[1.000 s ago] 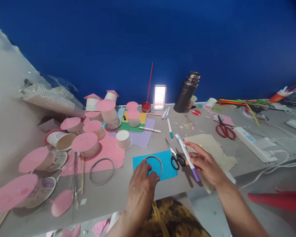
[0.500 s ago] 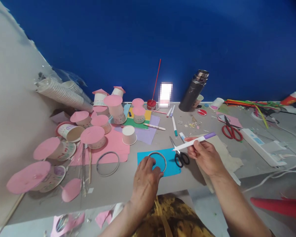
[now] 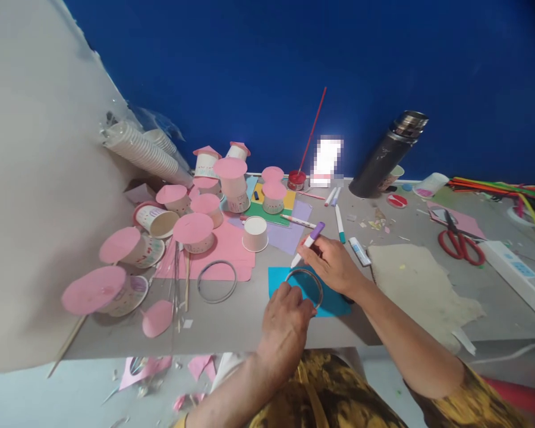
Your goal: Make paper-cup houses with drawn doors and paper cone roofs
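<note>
My left hand is closed on a grey ring, pressing it flat onto a blue sheet of paper. A white marker with a purple end is pinched in my right hand. Its purple end points up, and its tip slants down close to the ring's far edge; whether it touches the paper I cannot tell. My right forearm covers most of the black-handled scissors. Left of the blue sheet lies a second grey ring.
Several paper cups with pink paper tops crowd the left, near stacked cups. An upturned white cup stands mid-table. A dark flask, red-handled scissors, a beige cloth and a power strip are right.
My right hand has turned the marker tip-down and carried it left to the ring. My left hand keeps holding the ring on the blue paper. The view has swung left.
</note>
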`<state>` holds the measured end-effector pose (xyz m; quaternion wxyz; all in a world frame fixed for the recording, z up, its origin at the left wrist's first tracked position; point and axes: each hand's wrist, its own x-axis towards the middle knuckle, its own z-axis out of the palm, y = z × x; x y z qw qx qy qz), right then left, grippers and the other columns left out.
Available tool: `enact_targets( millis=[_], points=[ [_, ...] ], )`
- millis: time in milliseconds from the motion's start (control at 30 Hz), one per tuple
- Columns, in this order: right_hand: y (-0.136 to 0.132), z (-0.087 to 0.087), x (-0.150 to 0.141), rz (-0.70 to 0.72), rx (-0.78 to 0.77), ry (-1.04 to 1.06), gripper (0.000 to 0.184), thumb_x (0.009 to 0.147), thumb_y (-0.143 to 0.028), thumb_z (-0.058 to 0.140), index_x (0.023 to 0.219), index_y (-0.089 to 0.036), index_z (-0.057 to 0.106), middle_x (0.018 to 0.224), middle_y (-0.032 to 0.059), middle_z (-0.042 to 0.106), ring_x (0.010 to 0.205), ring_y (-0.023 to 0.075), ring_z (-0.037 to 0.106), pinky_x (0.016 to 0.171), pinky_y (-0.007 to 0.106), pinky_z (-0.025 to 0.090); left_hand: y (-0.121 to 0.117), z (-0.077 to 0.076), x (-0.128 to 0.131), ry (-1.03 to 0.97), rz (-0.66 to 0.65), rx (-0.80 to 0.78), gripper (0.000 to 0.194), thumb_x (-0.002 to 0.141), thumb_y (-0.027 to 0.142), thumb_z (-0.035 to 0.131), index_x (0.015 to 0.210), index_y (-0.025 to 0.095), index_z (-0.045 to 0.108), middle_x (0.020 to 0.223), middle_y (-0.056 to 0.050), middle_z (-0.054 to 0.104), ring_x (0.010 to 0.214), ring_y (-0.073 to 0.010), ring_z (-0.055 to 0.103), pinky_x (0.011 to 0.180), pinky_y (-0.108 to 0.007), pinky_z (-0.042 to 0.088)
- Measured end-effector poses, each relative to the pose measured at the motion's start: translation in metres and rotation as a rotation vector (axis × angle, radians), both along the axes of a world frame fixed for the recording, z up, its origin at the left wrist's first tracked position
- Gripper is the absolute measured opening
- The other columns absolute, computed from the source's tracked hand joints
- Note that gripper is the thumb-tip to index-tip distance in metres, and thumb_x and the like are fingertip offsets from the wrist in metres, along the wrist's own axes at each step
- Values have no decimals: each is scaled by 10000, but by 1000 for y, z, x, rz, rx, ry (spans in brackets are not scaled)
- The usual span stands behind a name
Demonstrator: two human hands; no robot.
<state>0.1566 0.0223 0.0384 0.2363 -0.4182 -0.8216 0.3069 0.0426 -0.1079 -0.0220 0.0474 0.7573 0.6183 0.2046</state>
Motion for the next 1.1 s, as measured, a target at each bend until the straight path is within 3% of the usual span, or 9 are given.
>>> enact_targets(
  millis=[400, 733, 967, 1100],
  points=[
    [9, -6, -20, 72, -34, -153, 263, 959, -384, 526, 745, -230, 525, 650, -3, 649, 595, 166, 562, 600, 266, 352, 1, -8, -1, 31, -12, -9, 164, 864, 237, 768, 742, 194, 668, 784, -40, 633, 806, -241, 569, 675, -363, 487],
    [13, -13, 24, -135, -42, -91, 264, 944, -422, 494, 826, -220, 614, 665, 33, 716, 658, 214, 676, 649, 289, 447, 1, -5, -3, -17, -20, 12, 189, 912, 222, 710, 733, 197, 656, 782, -44, 632, 808, -240, 532, 668, -368, 435],
    [-27, -19, 61, -251, -22, -29, 327, 965, -468, 479, 876, -207, 654, 650, 35, 723, 573, 203, 666, 587, 283, 464, 2, 1, -4, -39, -50, 7, 229, 966, 228, 636, 741, 191, 657, 781, -56, 627, 804, -234, 520, 691, -365, 417],
    [-63, -28, 71, -276, 99, 0, 284, 1000, -424, 484, 940, -205, 655, 683, 43, 734, 575, 200, 681, 572, 273, 470, 3, 5, -5, -11, -78, -14, 248, 992, 237, 592, 761, 189, 666, 798, -67, 636, 805, -235, 525, 711, -371, 416]
  ],
)
